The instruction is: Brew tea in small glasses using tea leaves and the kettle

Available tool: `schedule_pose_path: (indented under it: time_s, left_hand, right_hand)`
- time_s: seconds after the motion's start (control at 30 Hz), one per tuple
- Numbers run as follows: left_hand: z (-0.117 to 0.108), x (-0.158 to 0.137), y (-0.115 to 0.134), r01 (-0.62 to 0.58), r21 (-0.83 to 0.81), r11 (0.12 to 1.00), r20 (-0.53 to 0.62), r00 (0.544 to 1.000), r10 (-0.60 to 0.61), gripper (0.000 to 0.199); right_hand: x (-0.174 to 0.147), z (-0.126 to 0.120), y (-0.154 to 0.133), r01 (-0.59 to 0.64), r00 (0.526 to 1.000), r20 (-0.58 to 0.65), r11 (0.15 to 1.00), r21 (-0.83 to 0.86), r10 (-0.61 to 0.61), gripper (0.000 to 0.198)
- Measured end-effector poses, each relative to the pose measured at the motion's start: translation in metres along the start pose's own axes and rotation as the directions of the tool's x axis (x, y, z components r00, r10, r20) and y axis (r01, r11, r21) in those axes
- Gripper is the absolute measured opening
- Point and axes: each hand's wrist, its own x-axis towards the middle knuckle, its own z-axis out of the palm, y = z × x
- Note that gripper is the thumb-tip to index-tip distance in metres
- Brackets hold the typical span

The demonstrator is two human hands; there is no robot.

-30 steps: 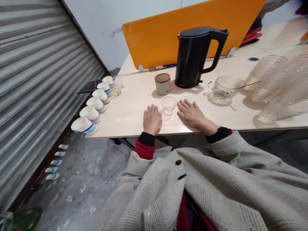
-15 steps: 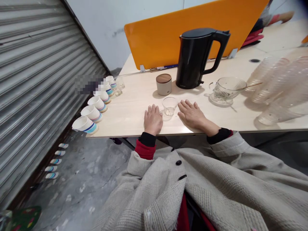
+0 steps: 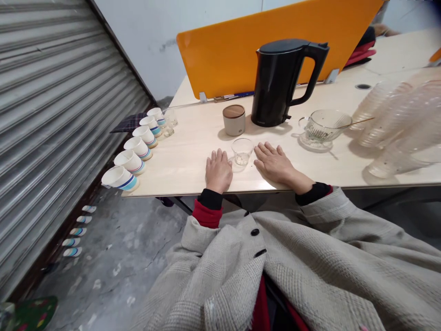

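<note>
Along the left, a tall metal roller shutter [image 3: 62, 92]; across the middle, a pale wooden tabletop [image 3: 193, 124]. Standing along its back, an orange divider panel [image 3: 223, 50], held by metal clamps. In front of the body, a grey checked coat [image 3: 227, 280] with dark buttons. At the right, stacks of nested clear plastic cups [image 3: 396, 115]; along the left edge, a row of six white paper cups [image 3: 138, 147] with blue-striped bases. Just in front of the panel, a black electric kettle [image 3: 275, 87], upright, with lid down and handle towards the right. Near the front edge, left hand [image 3: 219, 172] and right hand [image 3: 274, 163], both palm down and flat on the tabletop, fingers straight out and grasping nothing. Between kettle and stacks, a ribbed clear cup [image 3: 325, 126] with a side handle and a thin brown stick [image 3: 358, 122] leaning over the rim. Just left of the kettle, a beige canister [image 3: 234, 124] with a wooden lid [image 3: 234, 111]. Smallest, a clear tumbler [image 3: 242, 156], upright between both hands, just beside the fingers of each; hard to tell whether touching. Inside, low down, small dark specks.
</note>
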Motion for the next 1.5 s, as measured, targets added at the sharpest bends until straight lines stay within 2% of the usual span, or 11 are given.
schedule_pose_path:
  time_s: [0.7,0.8,0.87,0.93,1.0,1.1,1.17,1.27,1.37,1.47,1.5]
  left_hand:
    - [0.0,0.0,0.0,-0.01,-0.025,1.0,-0.008,1.0,0.01,0.06]
    - [0.001,0.001,-0.001,-0.007,-0.024,1.0,-0.01,1.0,0.006,0.06]
    - [0.002,0.001,-0.001,-0.006,-0.024,1.0,-0.019,1.0,0.005,0.06]
    - [0.003,0.001,-0.002,-0.008,-0.026,1.0,-0.031,0.999,0.007,0.06]
    - [0.003,0.001,-0.002,-0.012,-0.03,0.999,-0.038,0.999,0.01,0.059]
    - [0.002,0.001,-0.002,-0.014,-0.044,0.999,-0.042,0.999,0.012,0.059]
    - [0.001,0.001,-0.001,-0.014,-0.053,0.999,-0.043,0.999,0.012,0.059]
    - [0.0,0.0,-0.001,-0.014,-0.058,0.998,-0.042,0.999,0.012,0.06]
    - [0.0,0.0,0.0,-0.011,-0.052,0.999,-0.036,0.999,0.009,0.06]
    - [-0.001,0.0,0.001,-0.005,-0.045,0.999,-0.024,1.0,0.003,0.059]
    - [-0.001,0.0,0.001,-0.004,-0.043,0.999,-0.023,1.0,0.003,0.059]
  right_hand:
    - [0.001,0.0,-0.001,0.0,1.0,0.004,1.0,0.014,-0.001,0.069]
    - [-0.001,0.003,0.002,0.022,0.998,-0.068,0.997,0.074,-0.017,0.068]
    - [-0.006,0.004,0.009,0.015,0.976,-0.215,0.981,0.194,0.027,0.067]
    - [-0.016,0.003,0.021,-0.009,0.896,-0.408,0.925,0.381,0.177,0.06]
    - [-0.028,-0.001,0.038,-0.005,0.737,-0.548,0.814,0.581,0.395,0.049]
    - [-0.045,-0.013,0.069,0.11,0.476,-0.589,0.62,0.777,0.653,0.045]
    - [-0.051,-0.023,0.088,0.192,0.367,-0.541,0.508,0.84,0.756,0.054]
    - [-0.05,-0.039,0.111,0.221,0.321,-0.4,0.343,0.913,0.859,0.067]
    - [-0.038,-0.051,0.128,0.179,0.311,-0.261,0.213,0.96,0.914,0.053]
    - [-0.026,-0.058,0.138,0.165,0.288,-0.275,0.235,0.958,0.917,0.016]
    - [-0.023,-0.059,0.14,0.169,0.284,-0.296,0.256,0.952,0.912,0.012]
